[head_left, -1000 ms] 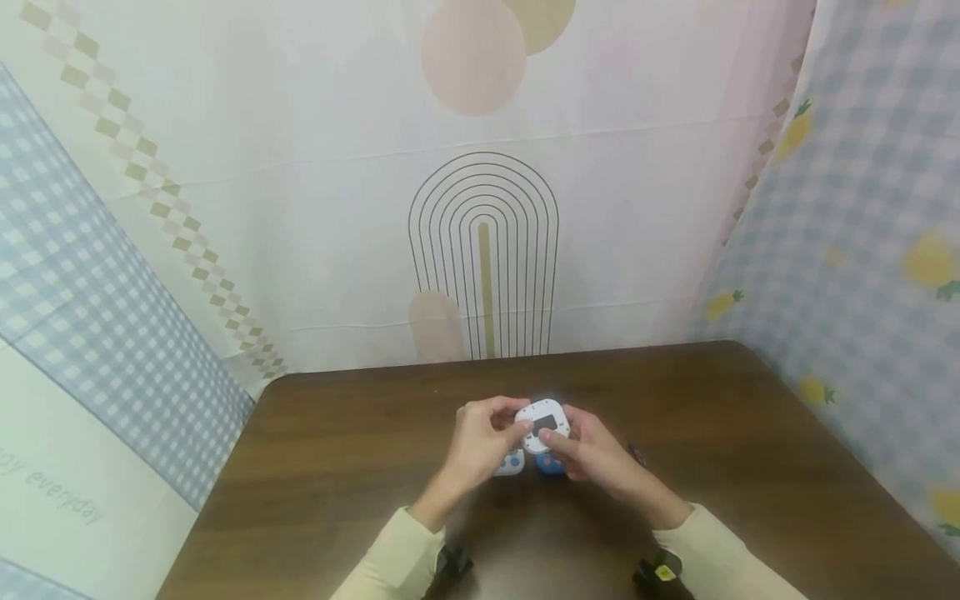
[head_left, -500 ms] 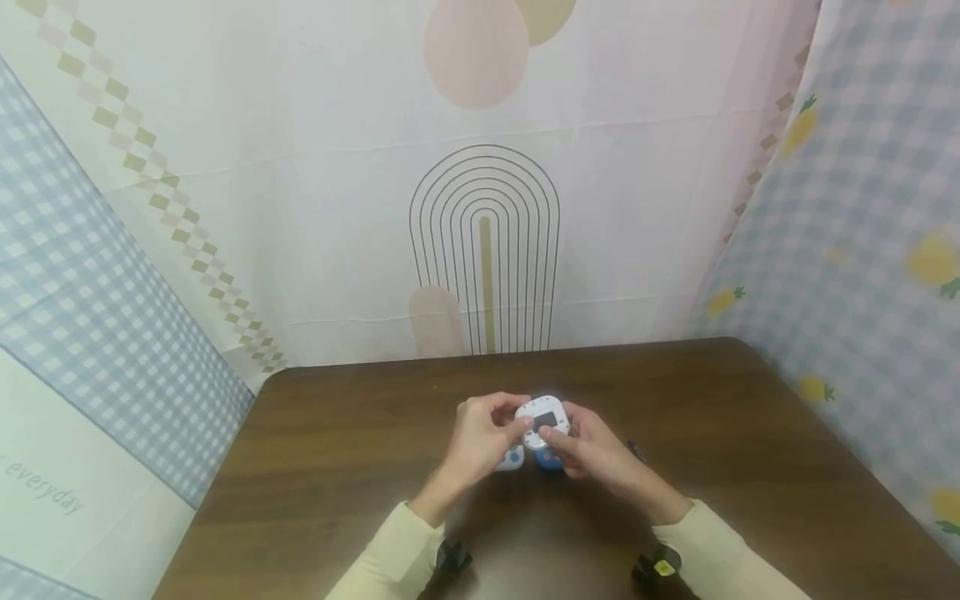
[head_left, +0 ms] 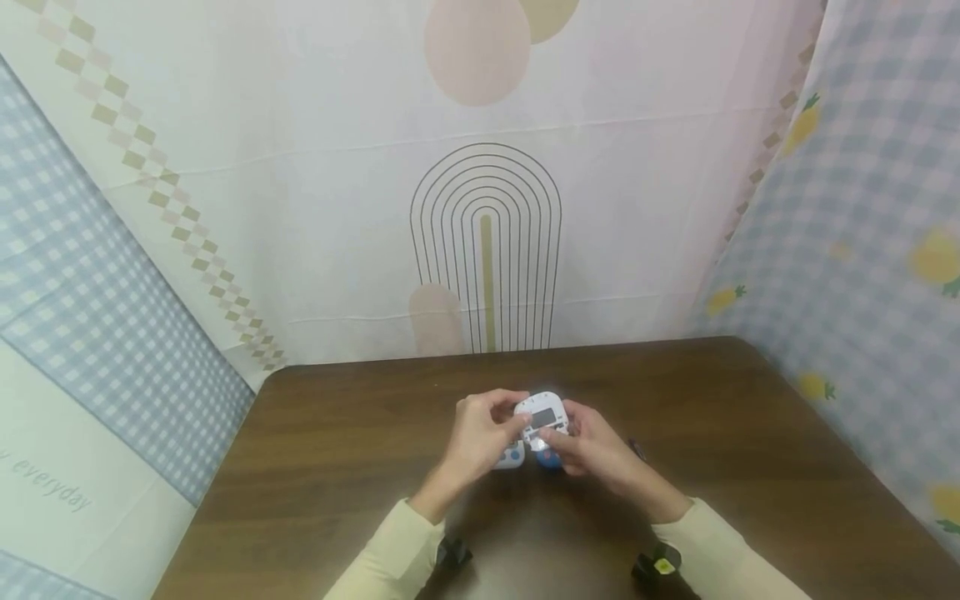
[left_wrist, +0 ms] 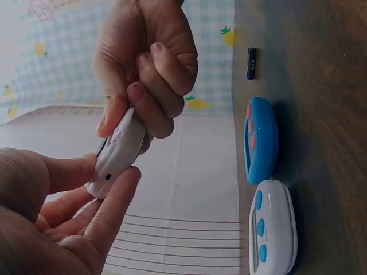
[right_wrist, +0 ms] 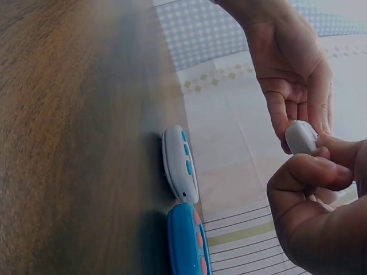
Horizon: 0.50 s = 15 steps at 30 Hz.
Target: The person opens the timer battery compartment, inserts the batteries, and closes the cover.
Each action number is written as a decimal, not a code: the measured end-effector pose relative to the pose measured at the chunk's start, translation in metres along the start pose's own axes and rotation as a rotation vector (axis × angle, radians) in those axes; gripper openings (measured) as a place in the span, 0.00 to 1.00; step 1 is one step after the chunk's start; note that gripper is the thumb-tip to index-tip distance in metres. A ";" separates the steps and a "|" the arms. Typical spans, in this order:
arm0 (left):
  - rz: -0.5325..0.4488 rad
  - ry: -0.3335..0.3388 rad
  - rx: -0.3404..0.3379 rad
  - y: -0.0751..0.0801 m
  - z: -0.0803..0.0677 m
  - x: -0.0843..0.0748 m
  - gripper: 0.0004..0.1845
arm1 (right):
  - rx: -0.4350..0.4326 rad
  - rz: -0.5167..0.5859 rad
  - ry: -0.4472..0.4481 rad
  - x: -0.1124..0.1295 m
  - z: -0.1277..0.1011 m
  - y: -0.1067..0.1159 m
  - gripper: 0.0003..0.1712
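Note:
My left hand (head_left: pixel 478 437) and right hand (head_left: pixel 600 454) together hold a small white digital timer (head_left: pixel 543 414) above the table, its back with a dark rectangle turned toward me. The left thumb and fingers pinch its left edge. My right thumb lies on the lower part of the back, fingers curled at the right side. In the left wrist view the timer (left_wrist: pixel 122 150) appears edge-on between both hands. Beneath them on the table stand a white timer with blue buttons (left_wrist: pixel 276 229) and a blue timer with pink buttons (left_wrist: pixel 265 140).
A small dark battery (left_wrist: pixel 251 63) lies on the brown wooden table (head_left: pixel 337 467), to the right of the blue timer. Patterned cloth (head_left: pixel 345 208) hangs behind the table, with checked cloth (head_left: pixel 847 275) at the right side.
The lower back of the held timer looks different: its smooth round edge now looks uneven, with a bright spot by the right thumb. Both hands stay nearly in place.

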State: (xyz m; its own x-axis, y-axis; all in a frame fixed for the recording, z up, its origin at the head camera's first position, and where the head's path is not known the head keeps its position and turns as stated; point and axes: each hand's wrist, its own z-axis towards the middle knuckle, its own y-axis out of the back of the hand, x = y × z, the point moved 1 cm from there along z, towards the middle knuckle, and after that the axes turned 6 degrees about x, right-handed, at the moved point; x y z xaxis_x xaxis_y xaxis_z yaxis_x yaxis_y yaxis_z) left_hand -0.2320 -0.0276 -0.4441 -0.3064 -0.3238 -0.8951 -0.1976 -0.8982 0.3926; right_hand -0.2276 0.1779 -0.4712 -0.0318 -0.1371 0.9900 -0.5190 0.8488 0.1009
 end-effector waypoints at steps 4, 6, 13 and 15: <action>0.011 -0.009 -0.008 0.001 0.000 0.000 0.13 | -0.025 -0.011 0.014 -0.001 0.001 0.001 0.28; 0.020 -0.012 -0.016 0.001 0.000 -0.001 0.14 | -0.046 -0.023 0.021 -0.002 0.001 0.001 0.29; 0.033 -0.032 -0.056 0.002 0.000 -0.002 0.13 | -0.156 0.032 0.005 -0.004 0.004 -0.002 0.30; 0.035 -0.034 -0.068 0.002 0.000 -0.002 0.13 | -0.193 0.057 0.002 -0.004 0.004 -0.003 0.29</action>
State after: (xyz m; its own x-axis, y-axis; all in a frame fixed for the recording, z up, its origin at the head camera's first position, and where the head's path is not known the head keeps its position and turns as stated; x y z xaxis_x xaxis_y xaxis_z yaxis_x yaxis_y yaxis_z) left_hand -0.2319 -0.0287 -0.4413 -0.3438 -0.3457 -0.8731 -0.1228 -0.9052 0.4068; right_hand -0.2293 0.1738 -0.4758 -0.0552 -0.0852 0.9948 -0.3431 0.9373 0.0613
